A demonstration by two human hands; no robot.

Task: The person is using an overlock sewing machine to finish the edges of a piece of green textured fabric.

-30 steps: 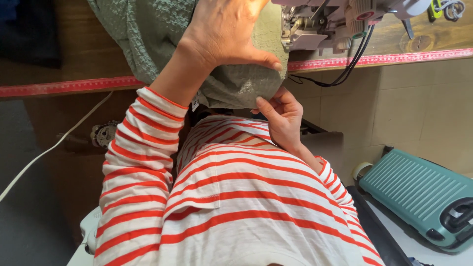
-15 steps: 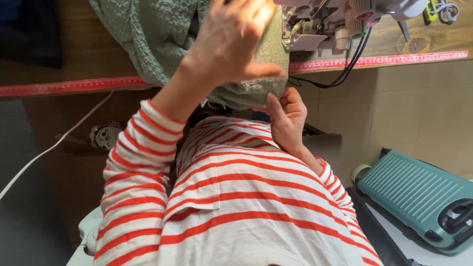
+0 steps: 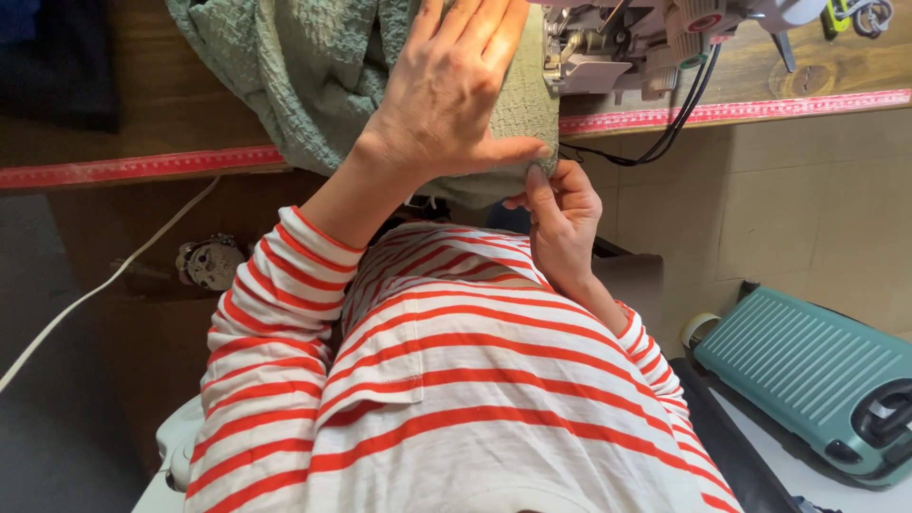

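Green crinkled fabric [image 3: 313, 76] lies heaped on the wooden table [image 3: 142, 104] and hangs over its front edge, where a red measuring tape [image 3: 133, 169] runs along the rim. Since half a second ago the left hand [image 3: 451, 95] has flattened more onto the cloth, its fingers now spread and pressing down, thumb pointing right along the lower fold; it clamps nothing. The right hand [image 3: 562, 214] has stayed just under the table edge, thumb and forefinger closed on the fabric's hanging hem.

Only the lower part of the sewing machine [image 3: 627, 43] shows, the top of the view cutting it off; its needle area is hard to make out, and the left hand's fingertips run out of view. The striped shirt hides the lap and whatever cloth hangs below.

Black cables [image 3: 679, 119] drop just right of the hands. A teal suitcase [image 3: 807, 370] lies well apart, lower right
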